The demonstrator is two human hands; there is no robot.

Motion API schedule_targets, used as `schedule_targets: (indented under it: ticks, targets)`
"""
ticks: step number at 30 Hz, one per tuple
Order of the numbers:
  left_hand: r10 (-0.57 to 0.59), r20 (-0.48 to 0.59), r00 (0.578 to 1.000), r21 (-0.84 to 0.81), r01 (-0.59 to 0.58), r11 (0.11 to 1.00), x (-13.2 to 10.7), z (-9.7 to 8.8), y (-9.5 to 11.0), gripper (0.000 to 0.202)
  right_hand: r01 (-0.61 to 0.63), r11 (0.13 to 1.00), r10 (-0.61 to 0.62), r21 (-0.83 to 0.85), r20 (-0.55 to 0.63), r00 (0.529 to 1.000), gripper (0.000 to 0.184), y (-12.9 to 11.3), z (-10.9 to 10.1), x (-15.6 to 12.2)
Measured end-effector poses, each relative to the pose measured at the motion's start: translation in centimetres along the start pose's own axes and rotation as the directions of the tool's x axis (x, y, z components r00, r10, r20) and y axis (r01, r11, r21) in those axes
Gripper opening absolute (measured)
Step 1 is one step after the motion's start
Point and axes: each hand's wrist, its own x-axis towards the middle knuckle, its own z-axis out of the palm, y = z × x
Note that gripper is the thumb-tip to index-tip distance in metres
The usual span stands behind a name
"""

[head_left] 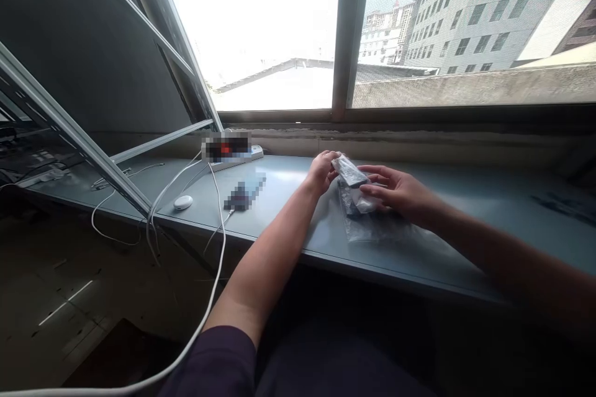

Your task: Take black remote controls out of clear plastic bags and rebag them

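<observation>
My left hand (323, 170) is closed on the upper left end of a small flat packet (351, 171) that looks wrapped in clear plastic. My right hand (400, 192) is at the packet's lower right end, fingers apart; whether they touch it I cannot tell. Beneath both hands, a crinkled clear plastic bag (356, 229) lies on the grey-blue desk (326, 245). Something pale in plastic shows between the packet and the bag, partly covered by my right fingers. What is inside the wrapping is too blurred to make out.
Left of my arm lies a blurred-out phone-like object (244, 192) with a cable plugged in. Nearby are a round white case (183, 202) and a white power strip (257, 151). A long white cable (218, 260) hangs over the desk edge. Metal frame bars (125, 180) slant at left.
</observation>
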Motion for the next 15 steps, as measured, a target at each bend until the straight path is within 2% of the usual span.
schedule_targets:
  ticks: [2, 5, 9, 11, 15]
  targets:
    - [-0.017, -0.046, 0.999, 0.007, 0.018, 1.0, 0.1, -0.3, 0.5, 0.03, 0.006, 0.999, -0.005, -0.042, 0.035, 0.999, 0.062, -0.4, 0.2, -0.3]
    - [0.0, -0.198, 0.98, 0.074, 0.015, 0.997, 0.1, -1.0, 1.2, 0.03, 0.009, 0.995, -0.001, -0.096, 0.076, 0.997, 0.054, -0.9, 0.6, -0.7]
    - [0.029, -0.302, 0.953, 0.264, 0.054, 0.963, 0.5, -2.1, 1.1, 0.046, 0.037, 0.989, -0.02, -0.145, 0.112, 0.993, 0.052, -1.5, 1.1, -1.2]
    - [0.067, -0.295, 0.953, 0.408, 0.063, 0.911, 0.6, -2.6, 0.6, 0.046, 0.063, 0.984, -0.043, -0.167, 0.122, 0.992, 0.053, -1.6, 1.1, -1.2]
    - [0.147, -0.217, 0.965, 0.719, 0.056, 0.693, 0.3, -3.0, 0.4, 0.014, 0.125, 0.969, -0.1, -0.214, 0.124, 0.987, 0.053, -1.2, 0.7, -1.1]
